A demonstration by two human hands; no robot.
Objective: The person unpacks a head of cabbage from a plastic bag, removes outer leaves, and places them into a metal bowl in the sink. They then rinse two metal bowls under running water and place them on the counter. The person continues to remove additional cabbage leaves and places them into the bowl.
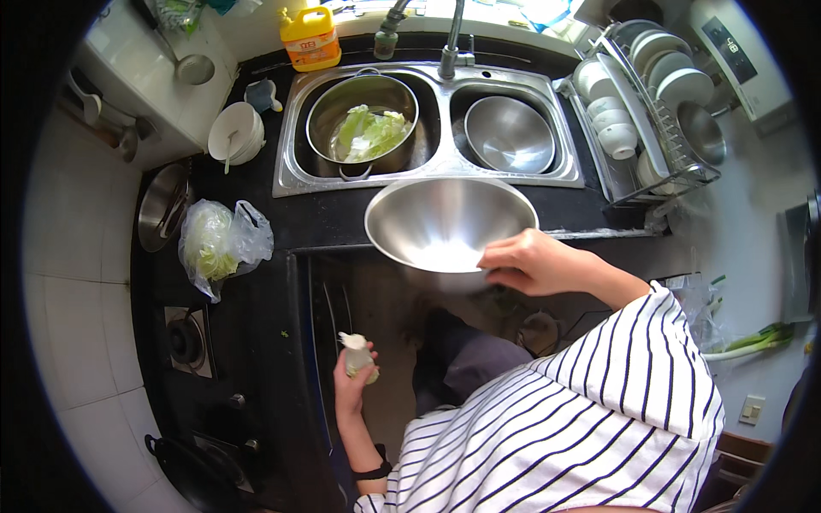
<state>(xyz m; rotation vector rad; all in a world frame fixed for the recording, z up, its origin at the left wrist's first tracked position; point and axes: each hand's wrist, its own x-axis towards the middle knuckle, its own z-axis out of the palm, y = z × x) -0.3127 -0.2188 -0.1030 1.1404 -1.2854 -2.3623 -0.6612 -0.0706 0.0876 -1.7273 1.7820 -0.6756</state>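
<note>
My right hand (535,260) grips the near right rim of a stainless steel mixing bowl (442,218), which tilts at the counter's edge in front of the sink; nothing shows inside it. Low at the left, my left hand (353,378) holds a pale cabbage stem piece (356,353). In the left basin, cabbage leaves (372,134) lie in a steel pot (321,138). A second steel bowl (510,134) sits in the right basin. On the left counter, a clear plastic bag (253,234) contains a cabbage (211,237).
White bowls (234,131) are stacked left of the sink (282,173), near a yellow detergent jug (310,42). A dish rack (686,179) with plates stands at the right. A gas burner (186,340) and a black wok (192,471) are at lower left; a faucet (449,61) rises behind the basins.
</note>
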